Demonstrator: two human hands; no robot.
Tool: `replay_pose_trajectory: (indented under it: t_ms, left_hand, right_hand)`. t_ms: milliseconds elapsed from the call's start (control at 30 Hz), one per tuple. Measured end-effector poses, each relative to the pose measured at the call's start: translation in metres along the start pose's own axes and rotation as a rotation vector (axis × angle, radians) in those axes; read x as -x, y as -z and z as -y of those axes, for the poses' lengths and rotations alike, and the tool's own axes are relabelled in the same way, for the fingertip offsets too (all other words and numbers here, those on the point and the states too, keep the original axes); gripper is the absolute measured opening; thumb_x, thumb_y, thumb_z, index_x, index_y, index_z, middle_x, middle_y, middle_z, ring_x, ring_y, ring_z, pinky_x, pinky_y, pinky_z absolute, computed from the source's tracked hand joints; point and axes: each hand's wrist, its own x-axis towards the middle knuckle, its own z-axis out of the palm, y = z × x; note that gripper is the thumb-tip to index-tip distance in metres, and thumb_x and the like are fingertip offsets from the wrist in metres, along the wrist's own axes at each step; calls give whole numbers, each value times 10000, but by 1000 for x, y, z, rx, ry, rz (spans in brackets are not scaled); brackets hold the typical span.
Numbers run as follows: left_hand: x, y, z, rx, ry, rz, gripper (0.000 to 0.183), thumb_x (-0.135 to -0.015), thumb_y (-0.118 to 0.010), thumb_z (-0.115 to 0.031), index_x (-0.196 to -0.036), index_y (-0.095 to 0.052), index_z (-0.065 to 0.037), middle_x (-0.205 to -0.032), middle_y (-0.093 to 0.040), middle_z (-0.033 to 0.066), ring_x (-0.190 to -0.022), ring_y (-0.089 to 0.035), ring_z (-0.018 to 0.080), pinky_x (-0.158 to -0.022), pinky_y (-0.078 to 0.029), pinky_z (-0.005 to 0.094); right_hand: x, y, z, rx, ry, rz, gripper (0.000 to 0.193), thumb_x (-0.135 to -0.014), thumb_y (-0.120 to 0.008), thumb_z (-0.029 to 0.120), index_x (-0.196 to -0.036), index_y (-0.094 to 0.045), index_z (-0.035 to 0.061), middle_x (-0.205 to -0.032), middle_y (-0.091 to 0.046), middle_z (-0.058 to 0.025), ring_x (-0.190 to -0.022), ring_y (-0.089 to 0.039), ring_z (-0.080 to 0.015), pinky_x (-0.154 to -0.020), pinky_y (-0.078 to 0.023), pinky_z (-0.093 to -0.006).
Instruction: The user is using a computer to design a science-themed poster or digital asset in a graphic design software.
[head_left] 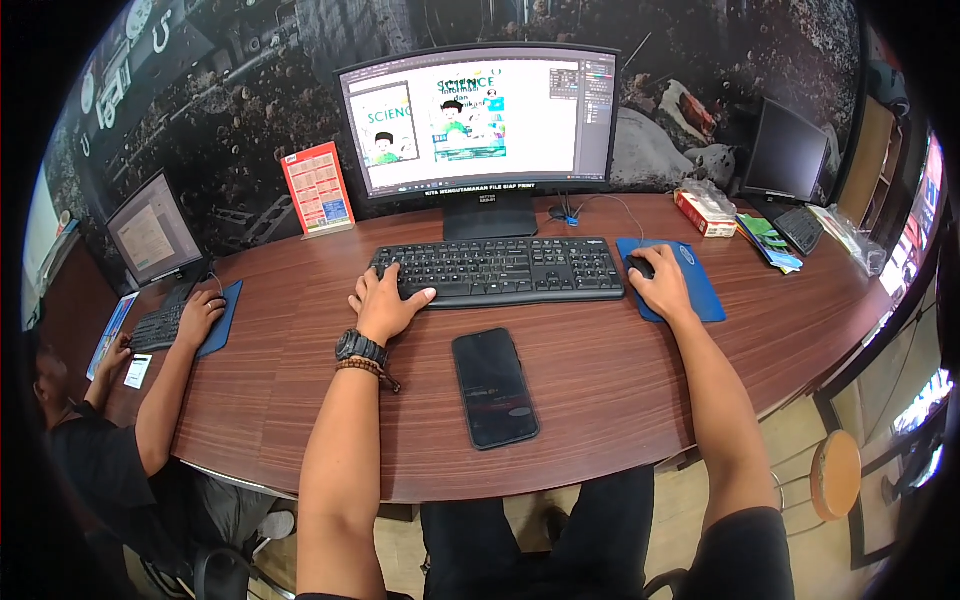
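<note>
My left hand point(387, 304) lies with fingers spread over the left end of a black keyboard point(505, 272), its fingertips on the keys there. A dark watch and a beaded bracelet circle that wrist. At the keyboard's right, my right hand point(664, 286) is wrapped over a black computer mouse point(641, 266), which it partly hides. The mouse sits on a blue mouse pad point(708, 297). Behind the keyboard stands a wide monitor point(545, 135) showing cartoon artwork in an editing window. A dark smartphone point(496, 390) lies face up between my forearms.
A co-worker point(110, 450) at the left uses another keyboard and mouse before a second monitor point(155, 235). A red desk calendar point(320, 192) stands left of my monitor. Rightward are a red-and-white box point(704, 215), booklets point(768, 243) and a dark monitor point(785, 152). A stool point(836, 476) is beyond the desk's edge.
</note>
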Motion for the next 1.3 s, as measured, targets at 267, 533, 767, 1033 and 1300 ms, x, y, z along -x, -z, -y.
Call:
replay_pose_trajectory:
  t_ms: [267,533,767,1033,1300]
  left_hand:
    - [2,3,-6,-29,10,-16,909,-800,-725,-635,-1455,-479,-56,-1508,-347,302,-1436,-260,454,-1141,-206,602]
    - [-10,-9,21,97,10,-169,405,-968,-604,-251,-1347,-600,-108,-1473,-454,189,-1356,-410,416,-1097,-342,569]
    - [-7,-15,13,-51,-45,-267,361,-948,-615,-252,-1254,-656,-64,-1413,-487,191,-1322,-405,421,-1050,-380,580]
    - [-5,-9,-8,-96,6,-222,668,-943,-539,-611,-1296,-645,-54,-1465,-385,281,-1317,-384,428,-1092,-342,509]
    - [-8,-12,-5,-139,35,-195,823,-897,-510,-719,-1390,-570,-63,-1479,-337,310,-1389,-285,450,-1138,-255,528]
  right_hand:
    - [-2,-5,-9,3,76,-61,358,-805,-660,212,-1130,-695,66,-1186,-594,-163,-1110,-603,-375,-958,-496,-438]
    - [2,-2,-4,-11,95,-28,346,-810,-670,216,-1118,-693,59,-1161,-587,-172,-1088,-601,-381,-939,-494,-441]
    - [1,-2,-7,-31,118,-44,345,-806,-673,195,-1118,-694,50,-1161,-583,-175,-1083,-602,-382,-940,-490,-443]
    - [3,-1,1,-31,81,-20,341,-811,-671,191,-1121,-692,49,-1182,-579,-174,-1107,-589,-379,-960,-477,-435]
    - [3,-1,2,-16,75,-11,343,-809,-675,181,-1123,-689,43,-1179,-578,-173,-1108,-588,-379,-964,-474,-432]
